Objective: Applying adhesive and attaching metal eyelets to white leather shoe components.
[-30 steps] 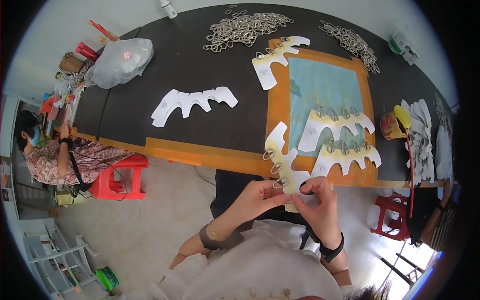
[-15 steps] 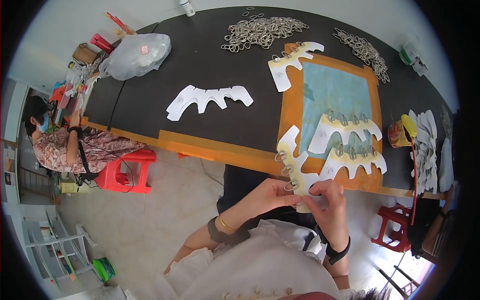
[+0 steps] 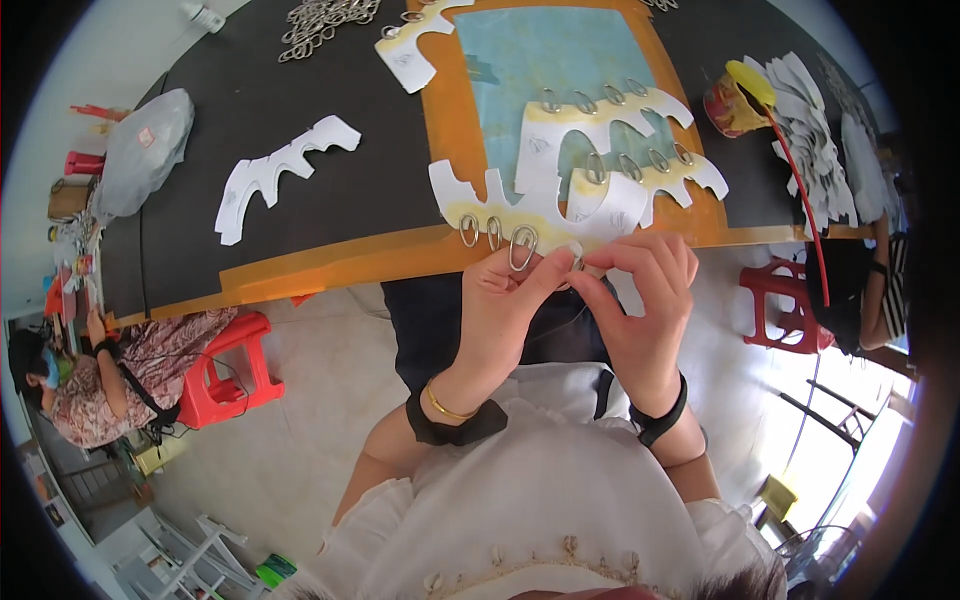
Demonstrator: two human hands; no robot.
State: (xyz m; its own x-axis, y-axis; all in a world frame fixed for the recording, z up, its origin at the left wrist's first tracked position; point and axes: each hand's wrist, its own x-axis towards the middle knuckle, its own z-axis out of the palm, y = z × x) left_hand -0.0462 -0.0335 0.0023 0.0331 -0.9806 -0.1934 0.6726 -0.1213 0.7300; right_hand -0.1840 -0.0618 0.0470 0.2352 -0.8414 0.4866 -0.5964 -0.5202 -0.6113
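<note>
Both hands hold a white scalloped piece [image 3: 612,212] at the table's front edge. Its near border is yellowish, and oval metal rings [image 3: 469,231] sit along it. My left hand [image 3: 500,315] is closed, pinching that border beside a ring. Close by on the right, my right hand [image 3: 645,295] pinches with thumb and forefinger at a small turned-up tab. A ring seems to be at the fingertips, mostly hidden. Just beyond lie a ringed scalloped piece [image 3: 545,140] and another similar piece [image 3: 655,182], partly covered by the held one.
A blue sheet [image 3: 540,50] framed in orange tape covers part of the black table. At right stand a tin [image 3: 732,108] with a yellow-headed, red-handled tool and stacked white pieces [image 3: 815,150]. Left are a ringless white piece [image 3: 268,172], a plastic bag [image 3: 150,150] and a seated person [image 3: 110,385].
My view has swung right and downward, so the table sits higher in the picture. The held piece has turned from upright to nearly crosswise; both hands still pinch its border.
</note>
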